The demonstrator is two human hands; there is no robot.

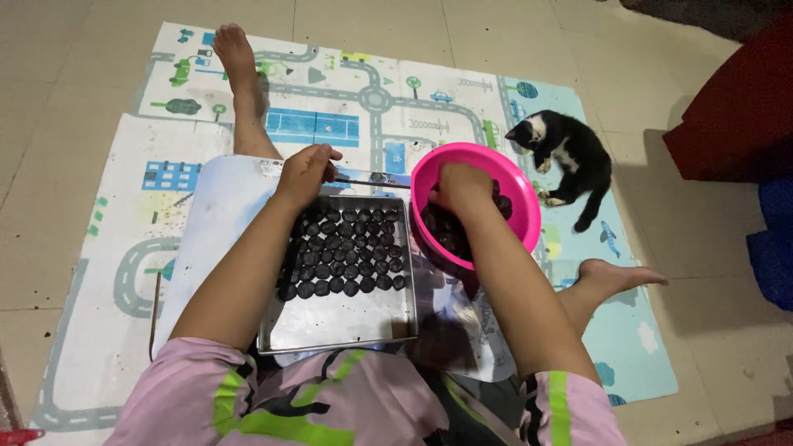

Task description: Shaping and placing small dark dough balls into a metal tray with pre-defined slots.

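Pink plastic marks the bowl (522, 192) right of centre in the frame, and the right hand (462, 190) is sunk into it from above, fingers curled down into the heap of dark balls (446, 235) inside; whether it is pinching one of them cannot be told, since the fingertips are hidden. Just left of the bowl, touching or nearly touching its rim, a square metal tray (347, 318) lies on a pale sheet in the middle of the frame. Its upper half carries neat rows of the same dark balls (347, 252), set close together, while the lower half of the tray is bare metal. The left hand (306, 173) hovers over the tray's upper left corner, closed around the handle of a thin metal tool (363, 182) that points right towards the bowl, its far end just above the tray's top edge. Under everything is a play mat (314, 116) printed with grey roads, blue blocks and small trees, spread on a tiled floor. A bare foot (235, 54) reaches to the upper left of the frame, another foot (615, 277) lies at right of centre. On the mat's upper right edge a black and white kitten (574, 153) lies on its side, well apart from the bowl.
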